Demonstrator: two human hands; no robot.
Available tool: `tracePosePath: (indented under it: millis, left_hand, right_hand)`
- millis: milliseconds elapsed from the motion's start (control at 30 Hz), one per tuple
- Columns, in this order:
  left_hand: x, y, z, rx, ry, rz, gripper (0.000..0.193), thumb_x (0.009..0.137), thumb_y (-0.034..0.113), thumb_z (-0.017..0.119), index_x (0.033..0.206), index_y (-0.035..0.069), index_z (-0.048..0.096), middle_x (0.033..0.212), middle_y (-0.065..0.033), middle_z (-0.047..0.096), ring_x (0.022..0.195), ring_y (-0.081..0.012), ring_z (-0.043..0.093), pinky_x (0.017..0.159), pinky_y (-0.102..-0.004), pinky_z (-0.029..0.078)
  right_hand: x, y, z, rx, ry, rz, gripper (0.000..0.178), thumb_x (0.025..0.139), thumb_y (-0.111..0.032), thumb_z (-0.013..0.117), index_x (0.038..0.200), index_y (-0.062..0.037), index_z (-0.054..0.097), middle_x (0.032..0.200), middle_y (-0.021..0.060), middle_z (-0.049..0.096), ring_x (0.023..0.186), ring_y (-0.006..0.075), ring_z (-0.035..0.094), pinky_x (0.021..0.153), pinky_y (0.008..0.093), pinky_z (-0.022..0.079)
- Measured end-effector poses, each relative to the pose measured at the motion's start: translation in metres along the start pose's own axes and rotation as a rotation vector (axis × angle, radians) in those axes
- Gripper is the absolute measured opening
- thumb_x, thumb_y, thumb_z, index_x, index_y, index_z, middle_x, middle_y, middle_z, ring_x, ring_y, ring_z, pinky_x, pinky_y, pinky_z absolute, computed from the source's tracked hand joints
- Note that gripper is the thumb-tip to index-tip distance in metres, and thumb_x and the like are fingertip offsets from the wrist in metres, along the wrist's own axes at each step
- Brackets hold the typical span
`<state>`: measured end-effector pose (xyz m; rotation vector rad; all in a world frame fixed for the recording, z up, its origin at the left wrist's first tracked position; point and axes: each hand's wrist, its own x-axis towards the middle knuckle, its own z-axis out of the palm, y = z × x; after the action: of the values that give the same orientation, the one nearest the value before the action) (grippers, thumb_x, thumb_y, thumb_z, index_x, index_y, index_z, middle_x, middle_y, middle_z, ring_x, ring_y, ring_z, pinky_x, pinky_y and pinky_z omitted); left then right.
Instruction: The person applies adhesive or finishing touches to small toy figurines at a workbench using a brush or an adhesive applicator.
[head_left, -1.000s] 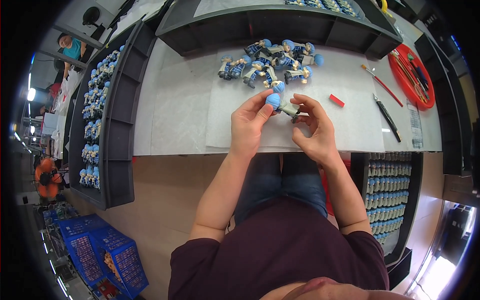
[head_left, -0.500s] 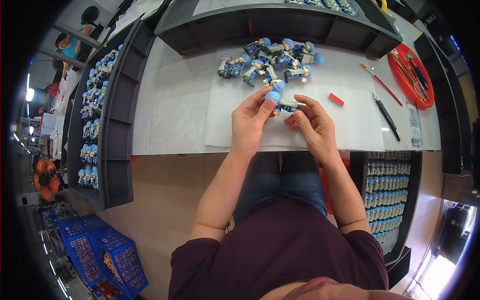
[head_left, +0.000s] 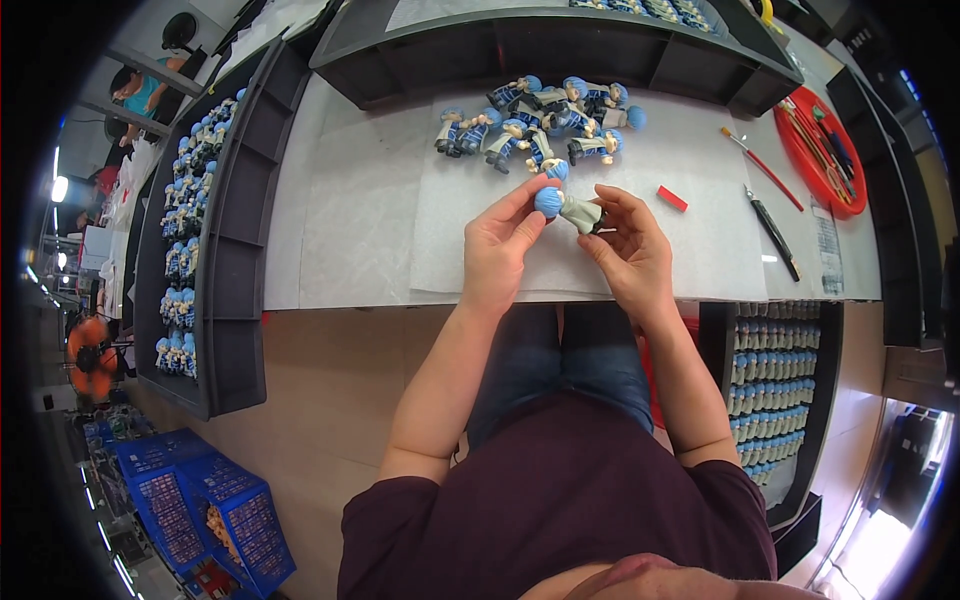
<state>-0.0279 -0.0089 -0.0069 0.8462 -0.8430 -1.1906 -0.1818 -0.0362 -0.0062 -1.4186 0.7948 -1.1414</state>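
The small figurine (head_left: pixel 570 207), blue-headed with a pale grey body, is held just above the white paper sheet (head_left: pixel 440 235), near the middle of the table (head_left: pixel 330 200). The left hand (head_left: pixel 500 245) pinches its round blue head between thumb and fingertips; the right hand (head_left: pixel 625 245) closes narrowly around the body and legs. Both grips are fingertip holds on a small, smooth piece, so a twist or pull between head and body could make it slip and drop onto the sheet, or into the lap below the table edge.

At 12 o'clock from the hands lies a loose heap of similar figurines (head_left: pixel 540 125); a dropped one could roll in among them and be mixed up. At 3 o'clock lie a small red block (head_left: pixel 672 198), a red-handled brush (head_left: pixel 760 168) and a dark pen-like tool (head_left: pixel 772 232), near enough for a swinging right elbow to knock them. A red round tray (head_left: pixel 825 155) sits at 2 o'clock.
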Motion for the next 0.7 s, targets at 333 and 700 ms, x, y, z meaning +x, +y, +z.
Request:
tracePosePath:
  millis: [333,700]
  left_hand:
    - [-0.004,0.007,-0.001,-0.006,0.018,0.035,0.032,0.083,-0.005,0.055,0.115,-0.004,0.055,0.111,-0.0096,0.059,0.100,-0.0131,0.055,0.089,-0.0248,0.043]
    - [0.002,-0.011,0.001,0.026,-0.117,0.063,0.036,0.084,-0.004,0.048,0.119,-0.009,0.048,0.123,-0.0193,0.050,0.113,-0.0246,0.049,0.099,-0.0362,0.036]
  right_hand:
    - [0.000,0.002,0.004,-0.068,-0.036,-0.034,0.047,0.075,0.004,0.064,0.119,-0.0015,0.048,0.106,0.0107,0.054,0.094,0.0132,0.054,0.077,0.0257,0.048]
    - [-0.003,0.007,-0.014,-0.324,0.096,-0.338,0.027,0.073,0.003,0.064,0.099,-0.0003,0.060,0.092,0.0138,0.059,0.082,0.0267,0.060,0.070,0.0317,0.049]
